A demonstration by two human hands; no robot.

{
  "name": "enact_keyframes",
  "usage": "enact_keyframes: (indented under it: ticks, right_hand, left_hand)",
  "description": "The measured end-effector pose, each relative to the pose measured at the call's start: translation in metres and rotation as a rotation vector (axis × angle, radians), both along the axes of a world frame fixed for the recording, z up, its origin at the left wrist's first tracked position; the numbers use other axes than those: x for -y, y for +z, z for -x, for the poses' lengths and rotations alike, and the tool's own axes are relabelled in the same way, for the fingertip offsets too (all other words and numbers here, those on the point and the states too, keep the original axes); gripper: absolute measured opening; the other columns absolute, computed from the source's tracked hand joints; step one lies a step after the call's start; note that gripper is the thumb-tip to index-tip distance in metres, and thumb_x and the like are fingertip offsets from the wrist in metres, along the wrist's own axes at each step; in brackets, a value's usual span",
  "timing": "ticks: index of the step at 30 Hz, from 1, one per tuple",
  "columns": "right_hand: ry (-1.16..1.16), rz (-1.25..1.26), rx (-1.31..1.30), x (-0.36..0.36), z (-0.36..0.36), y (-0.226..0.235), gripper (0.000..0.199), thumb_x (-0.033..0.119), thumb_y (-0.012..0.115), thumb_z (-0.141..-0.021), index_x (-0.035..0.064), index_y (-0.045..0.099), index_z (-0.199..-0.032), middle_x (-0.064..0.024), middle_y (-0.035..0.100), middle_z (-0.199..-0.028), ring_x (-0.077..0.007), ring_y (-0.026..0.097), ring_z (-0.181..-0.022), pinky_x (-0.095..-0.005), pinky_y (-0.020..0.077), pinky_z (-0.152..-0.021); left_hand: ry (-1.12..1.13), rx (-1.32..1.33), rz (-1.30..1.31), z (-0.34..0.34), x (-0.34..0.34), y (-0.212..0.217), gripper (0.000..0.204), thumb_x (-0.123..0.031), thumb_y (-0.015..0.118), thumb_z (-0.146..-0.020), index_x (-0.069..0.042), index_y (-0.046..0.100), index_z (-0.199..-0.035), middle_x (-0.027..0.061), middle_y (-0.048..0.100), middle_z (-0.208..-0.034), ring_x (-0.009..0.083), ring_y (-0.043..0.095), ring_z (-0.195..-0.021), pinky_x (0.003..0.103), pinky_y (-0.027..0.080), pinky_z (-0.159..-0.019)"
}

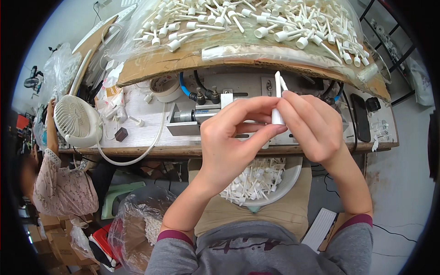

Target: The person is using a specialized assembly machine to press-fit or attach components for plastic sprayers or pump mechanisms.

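From my remote view, I see the white ribbed plastic piece [277,118] between the left hand [229,133] and right hand [317,126], both equally near, fingertips pinched closed on it, long axis pointing from the workbench's [183,151] front edge toward its far edge.

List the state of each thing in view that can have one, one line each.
Left hand: fingers closed on the white part
Right hand: fingers pinching the same part
White part: held roughly upright
Basket: on the lap, holding loose pieces
Fan: standing; running or not, cannot tell
Tape roll: lying flat
Phone: face dark
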State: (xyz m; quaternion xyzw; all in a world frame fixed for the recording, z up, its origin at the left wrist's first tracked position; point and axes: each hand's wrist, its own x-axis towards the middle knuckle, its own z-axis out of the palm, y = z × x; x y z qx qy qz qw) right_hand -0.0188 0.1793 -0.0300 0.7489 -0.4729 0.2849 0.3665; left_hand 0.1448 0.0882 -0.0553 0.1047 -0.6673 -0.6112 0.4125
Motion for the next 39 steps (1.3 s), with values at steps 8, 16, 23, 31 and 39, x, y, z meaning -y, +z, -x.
enact_keyframes:
  ticks: [8,16,23,31,39]
  right_hand:
    - [-0.195,-0.054,0.644,-0.018,0.011,-0.012,0.026,-0.006,0.072,-0.081,0.0019,0.073,-0.107,-0.0082,0.069,-0.097,-0.0199,0.065,-0.078,-0.0314,0.053,-0.063]
    - [-0.045,-0.173,1.011,-0.032,0.006,-0.013,0.037,-0.003,0.068,-0.088,-0.0008,0.065,-0.124,-0.0138,0.062,-0.125,-0.0161,0.064,-0.095,-0.0261,0.0546,-0.078]
    - [0.007,-0.269,1.189,-0.048,-0.011,-0.013,0.026,-0.006,0.073,-0.08,0.0001,0.067,-0.105,-0.0164,0.057,-0.137,-0.0189,0.064,-0.104,-0.0285,0.0581,-0.074]
    - [-0.219,-0.404,0.529,-0.051,-0.035,-0.049,0.032,-0.002,0.073,-0.072,-0.0021,0.064,-0.102,-0.0192,0.066,-0.127,-0.0271,0.068,-0.086,-0.0355,0.0535,-0.078]
    - [-0.269,-0.509,0.287,-0.026,-0.038,-0.059,0.019,0.002,0.065,-0.072,0.0009,0.061,-0.09,-0.0205,0.068,-0.124,-0.0188,0.06,-0.056,-0.0281,0.0479,-0.06]
  left_hand:
    - [0.184,0.426,0.96,-0.015,-0.013,-0.033,0.03,-0.006,0.079,-0.077,-0.001,0.072,-0.106,0.0122,0.068,-0.121,0.0199,0.068,-0.079,0.032,0.055,-0.065]
    - [0.145,0.684,1.145,-0.003,-0.007,-0.033,0.027,-0.016,0.079,-0.076,-0.006,0.073,-0.1,0.0106,0.071,-0.121,0.0193,0.067,-0.062,0.03,0.053,-0.06]
    - [0.042,0.672,1.086,-0.004,0.003,-0.018,0.027,-0.019,0.08,-0.079,-0.006,0.073,-0.102,0.0097,0.073,-0.115,0.0219,0.068,-0.06,0.029,0.055,-0.061]
    - [0.447,0.129,1.119,0.058,0.088,0.049,0.023,-0.017,0.078,-0.083,-0.006,0.075,-0.103,0.0086,0.075,-0.095,0.0162,0.071,-0.077,0.029,0.054,-0.07]
    - [0.252,0.43,0.822,0.11,0.138,0.034,0.031,-0.022,0.08,-0.079,-0.006,0.076,-0.105,0.0132,0.075,-0.093,0.0248,0.073,-0.084,0.035,0.057,-0.077]
